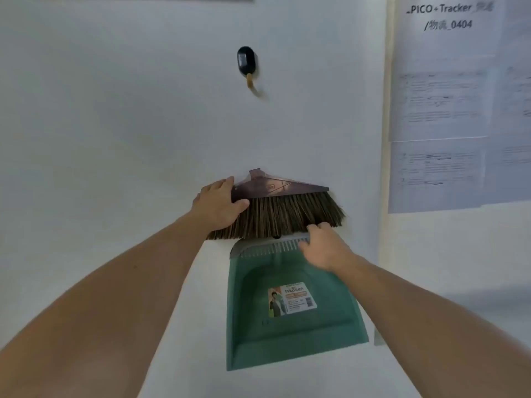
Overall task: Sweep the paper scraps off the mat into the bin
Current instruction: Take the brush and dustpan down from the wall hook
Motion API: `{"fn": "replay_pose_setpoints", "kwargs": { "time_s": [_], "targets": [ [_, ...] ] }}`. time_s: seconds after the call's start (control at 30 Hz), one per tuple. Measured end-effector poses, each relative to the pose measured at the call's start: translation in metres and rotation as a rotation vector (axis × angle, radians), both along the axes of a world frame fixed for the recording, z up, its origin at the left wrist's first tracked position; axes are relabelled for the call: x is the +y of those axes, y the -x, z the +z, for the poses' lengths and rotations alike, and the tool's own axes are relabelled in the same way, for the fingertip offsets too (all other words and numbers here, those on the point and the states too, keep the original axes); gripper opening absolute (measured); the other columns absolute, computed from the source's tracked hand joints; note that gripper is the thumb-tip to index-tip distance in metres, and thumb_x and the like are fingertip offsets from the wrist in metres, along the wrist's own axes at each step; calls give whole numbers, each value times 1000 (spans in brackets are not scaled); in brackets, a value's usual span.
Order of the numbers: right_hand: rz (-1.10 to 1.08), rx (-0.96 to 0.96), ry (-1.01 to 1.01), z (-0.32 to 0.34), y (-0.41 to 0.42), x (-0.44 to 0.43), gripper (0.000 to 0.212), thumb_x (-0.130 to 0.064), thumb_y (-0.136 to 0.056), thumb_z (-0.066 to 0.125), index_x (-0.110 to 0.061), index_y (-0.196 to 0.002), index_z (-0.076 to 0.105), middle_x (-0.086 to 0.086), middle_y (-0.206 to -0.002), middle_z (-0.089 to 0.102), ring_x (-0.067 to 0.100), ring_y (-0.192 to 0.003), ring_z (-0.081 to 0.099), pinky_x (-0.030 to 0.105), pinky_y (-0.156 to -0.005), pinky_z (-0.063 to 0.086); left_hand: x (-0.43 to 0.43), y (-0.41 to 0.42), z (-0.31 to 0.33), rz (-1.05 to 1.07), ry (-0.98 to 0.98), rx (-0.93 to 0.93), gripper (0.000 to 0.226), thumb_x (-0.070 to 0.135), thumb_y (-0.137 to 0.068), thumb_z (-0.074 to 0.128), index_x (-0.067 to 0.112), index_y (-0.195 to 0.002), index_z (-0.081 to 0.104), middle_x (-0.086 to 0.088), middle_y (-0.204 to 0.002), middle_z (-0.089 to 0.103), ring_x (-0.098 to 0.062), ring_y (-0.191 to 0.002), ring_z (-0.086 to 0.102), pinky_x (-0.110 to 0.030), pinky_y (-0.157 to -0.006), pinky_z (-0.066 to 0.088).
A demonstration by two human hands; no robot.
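Against the white wall (115,110) the green dustpan (287,334) lies flat and upright, its grey comb-toothed edge at the top. The broom (287,211) sits just above it, with the bristles brushing that edge. The step in hand appears to be fetching these tools. It would go best if both are drawn straight out from the wall together and kept level, so the bristles do not snag in the comb teeth. Neither the paper scraps, the mat nor the bin is in view, so they must lie elsewhere.

The left hand (218,205) grips the left end of the broom head, fingers over the top and thumb across the bristles. The right hand (324,245), slightly blurred, curls its fingers over the dustpan's toothed edge and holds it. A black hook (246,63) sits higher up the wall.
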State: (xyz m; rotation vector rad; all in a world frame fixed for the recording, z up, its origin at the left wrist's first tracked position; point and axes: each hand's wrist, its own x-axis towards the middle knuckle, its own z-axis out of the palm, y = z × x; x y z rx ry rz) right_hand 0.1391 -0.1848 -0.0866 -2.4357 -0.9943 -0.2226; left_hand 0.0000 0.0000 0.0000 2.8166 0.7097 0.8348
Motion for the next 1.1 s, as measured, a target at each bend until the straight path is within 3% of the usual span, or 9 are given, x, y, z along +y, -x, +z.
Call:
{"fn": "replay_pose_setpoints", "kwargs": {
  "time_s": [0.2,0.33,0.43,0.63,0.77,1.0,1.1],
  "targets": [
    [105,55,9,5,-10,3,49,-34,-99,53,-2,-135,43,15,-121,50,21,-96,49,32,-83,44,5,-10,1,8,-5,-22,57,39,-96,48,17,-146,31,-13,-147,34,-36,-133,31,-48,-109,31],
    [159,76,13,8,-13,0,54,-36,-98,55,0,-136,42,19,-131,51,29,-113,55,37,-94,46,9,-10,6,-10,17,-31,47,36,-95,53,17,-138,44,-12,-135,38,-33,-124,42,-41,-105,35],
    [183,90,43,10,-15,0,72,-42,-95,59,0,-146,32,20,-144,44,32,-127,48,37,-104,42,11,-7,13,-33,2,39,42,35,-94,55,14,-130,50,-11,-127,40,-32,-114,49,-37,-100,38],
    [181,118,85,12,-17,0,90,-42,-85,72,-3,-151,25,17,-140,47,28,-122,51,36,-103,43,6,1,21,-59,6,68,35,27,-95,56,11,-124,44,-12,-115,55,-25,-97,51,-35,-81,41],
    [173,86,119,13,-16,2,76,-36,-86,72,-9,-147,35,16,-137,49,29,-118,52,36,-101,43,-1,8,23,-67,-24,-45,31,23,-94,57,13,-120,44,-6,-105,54,-24,-91,51,-34,-77,39],
    [157,11,102,18,-5,5,73,-30,-90,69,-12,-150,31,13,-133,43,27,-115,51,34,-100,42,0,28,29,-20,-97,-246,32,19,-95,54,11,-124,43,-10,-118,52,-21,-94,44,-32,-79,35],
    [175,11,57,23,0,3,69,-28,-90,68,-13,-148,33,12,-129,42,20,-101,47,32,-97,42,-1,39,34,12,-114,-315,46,18,-96,53,13,-138,37,-15,-129,49,-30,-110,48,-36,-88,38]
  ]
}}
